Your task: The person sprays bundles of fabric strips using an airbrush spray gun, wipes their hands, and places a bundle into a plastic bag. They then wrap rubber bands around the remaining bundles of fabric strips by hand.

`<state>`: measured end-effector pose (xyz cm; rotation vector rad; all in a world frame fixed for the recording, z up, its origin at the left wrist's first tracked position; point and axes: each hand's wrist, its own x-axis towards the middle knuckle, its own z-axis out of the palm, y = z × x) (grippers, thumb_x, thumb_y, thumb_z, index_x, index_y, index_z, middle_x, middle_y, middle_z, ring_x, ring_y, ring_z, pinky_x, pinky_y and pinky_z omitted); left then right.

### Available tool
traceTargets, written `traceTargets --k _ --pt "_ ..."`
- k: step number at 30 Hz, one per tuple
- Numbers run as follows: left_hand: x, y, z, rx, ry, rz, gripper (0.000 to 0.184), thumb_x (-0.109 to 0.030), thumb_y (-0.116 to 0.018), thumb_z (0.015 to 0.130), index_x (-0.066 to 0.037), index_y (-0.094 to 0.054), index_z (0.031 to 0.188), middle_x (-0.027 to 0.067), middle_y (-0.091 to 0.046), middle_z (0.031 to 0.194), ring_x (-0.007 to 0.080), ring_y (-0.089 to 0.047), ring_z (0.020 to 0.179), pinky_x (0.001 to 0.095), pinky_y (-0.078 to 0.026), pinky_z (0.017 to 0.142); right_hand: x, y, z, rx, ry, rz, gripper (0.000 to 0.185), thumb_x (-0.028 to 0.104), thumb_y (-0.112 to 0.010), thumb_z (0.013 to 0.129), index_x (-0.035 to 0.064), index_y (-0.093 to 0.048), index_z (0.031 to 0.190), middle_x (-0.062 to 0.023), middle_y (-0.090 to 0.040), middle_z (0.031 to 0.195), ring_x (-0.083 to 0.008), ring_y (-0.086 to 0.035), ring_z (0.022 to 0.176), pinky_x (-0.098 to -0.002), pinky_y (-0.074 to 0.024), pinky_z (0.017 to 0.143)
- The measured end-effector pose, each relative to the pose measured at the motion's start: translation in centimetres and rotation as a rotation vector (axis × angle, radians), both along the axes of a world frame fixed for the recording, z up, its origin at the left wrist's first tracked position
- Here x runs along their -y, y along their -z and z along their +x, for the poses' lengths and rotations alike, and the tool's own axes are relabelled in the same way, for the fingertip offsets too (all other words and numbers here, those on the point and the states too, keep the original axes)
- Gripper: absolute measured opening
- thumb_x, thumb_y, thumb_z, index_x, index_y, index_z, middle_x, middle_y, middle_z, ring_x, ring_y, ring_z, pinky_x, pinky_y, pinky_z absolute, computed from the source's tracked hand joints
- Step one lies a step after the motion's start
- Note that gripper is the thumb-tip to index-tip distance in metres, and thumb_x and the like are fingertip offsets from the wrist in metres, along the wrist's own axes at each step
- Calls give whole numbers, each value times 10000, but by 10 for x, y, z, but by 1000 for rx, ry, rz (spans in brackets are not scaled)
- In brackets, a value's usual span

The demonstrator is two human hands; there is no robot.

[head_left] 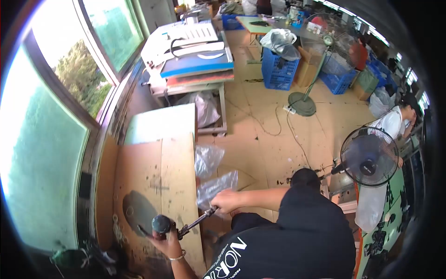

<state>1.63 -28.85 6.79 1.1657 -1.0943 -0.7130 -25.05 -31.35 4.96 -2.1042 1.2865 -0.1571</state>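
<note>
Black T-shirt (288, 242) w/ white lettering is nearest the cam, bottom ctr to R. Brown floor (260, 116) runs back through the rm; tall window (42, 139) along L side, greenish panes, trees showing thru the gap. White-topped unit (195, 35) stands upper L, blue-edged slab (197, 67) along its near side. Closer in, brown-topped table (179, 181) by the window, pale board (162, 123) at its far end, dark oval patch (139, 207) on top. Far R: green-topped table (395, 223) w/ small dark pieces (378, 239) scattered on it.

Co-worker (390, 123), white top & dark cap, R edge. Pedestal fan (317, 69) on the floor, upper R; black fan (369, 160) nearer, just in front of co-worker from this view. Blue crate (278, 69) behind, plastic bag (281, 44) over its top.

Thin dark rod (197, 222) slants btwn the hands, at the table's R edge, lower ctr. R hand (226, 201): fingers closed round the rod's upper end, clear bag (218, 186) just behind; can't tell if touching. L hand (168, 245), bracelet (178, 255) at wrist, over the table: fingers curled round dark rounded piece (161, 223) by the rod's lower end; can't tell if joined.
</note>
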Motion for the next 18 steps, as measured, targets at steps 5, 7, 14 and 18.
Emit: traceTargets --k 5,7,14,18 --pt "44 -23 -4 -111 39 -86 792 -3 -712 794 -13 -240 1430 143 -574 1135 187 -598 916 308 -521 738 38 53 -160 -346 503 -520 131 204 -578 705 108 -666 721 -105 -584 900 -310 -573 880 -469 -520 684" --pt "54 -18 9 -112 -18 -39 774 -41 -694 820 -27 -239 1446 141 -563 1168 196 -596 947 306 -510 783 64 34 -198 -543 732 -378 174 210 -545 763 101 -663 829 -149 -647 885 -316 -639 862 -466 -529 666" --pt "84 -12 51 -79 -98 -101 742 1 -656 831 -38 -251 1451 151 -569 1194 215 -600 1011 333 -490 880 193 33 -260 1055 1243 -58 315 41 -534 855 9 -577 1165 -95 -654 953 -183 -628 736 -333 -518 628" --pt "100 -10 58 -94 -60 -55 785 11 -668 819 -39 -216 1459 160 -554 1219 234 -589 1038 351 -486 907 265 24 -222 1690 1248 -1 397 49 -515 908 -14 -394 1281 -115 -659 977 -140 -599 666 -290 -520 581"
